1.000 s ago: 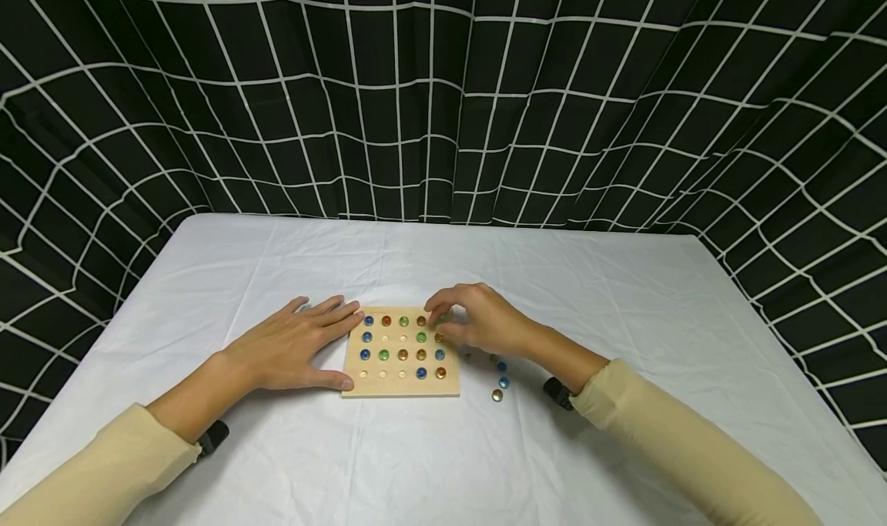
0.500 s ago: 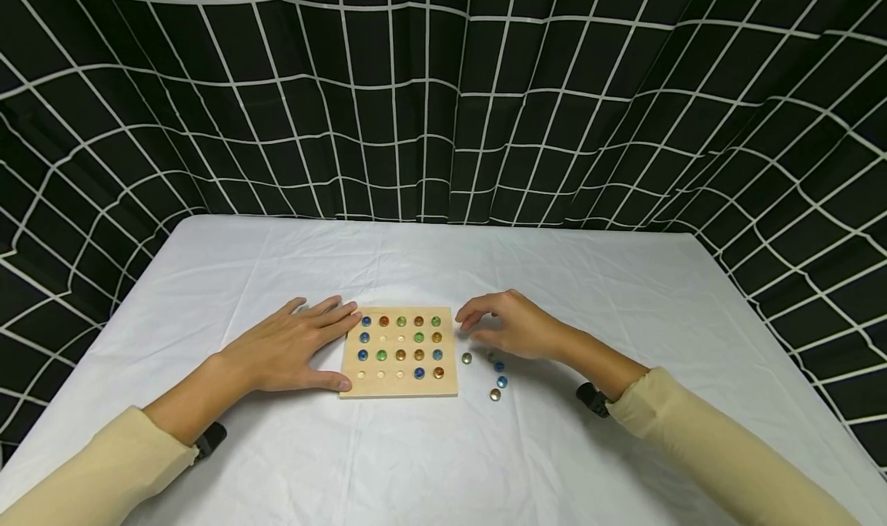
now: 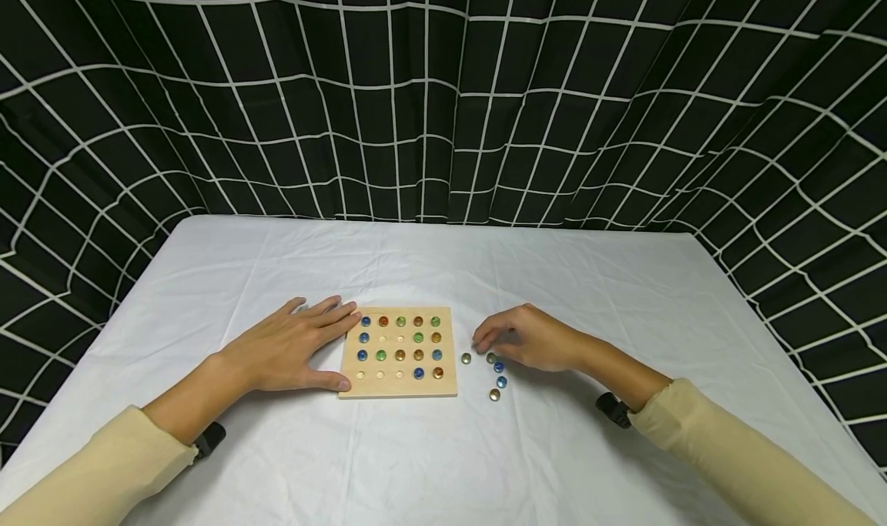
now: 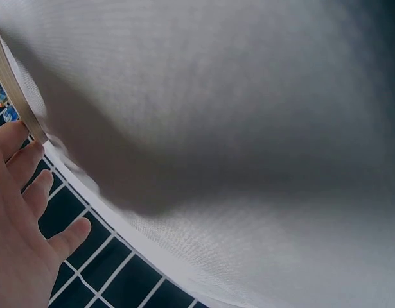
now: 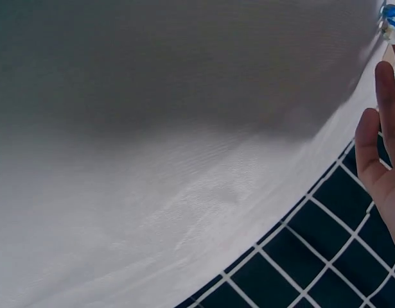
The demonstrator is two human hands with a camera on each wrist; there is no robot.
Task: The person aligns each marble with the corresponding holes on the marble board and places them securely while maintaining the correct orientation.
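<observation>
While the left hand (image 3: 291, 353), splayed, touches the board (image 3: 409, 346), loose beads (image 3: 500, 367) lie just beside the right hand (image 3: 532, 340), the nearer one, fingers bent. Whether it pinches any is unclear.

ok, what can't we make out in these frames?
Wooden board, left wrist view: mostly cut off by the left edge.
Its far left corner, head view: covered by the left hand.
Right hand, head view: too small to tell if it touches the greenish bead.
Beads, right wrist view: cut off by the right edge.
</observation>
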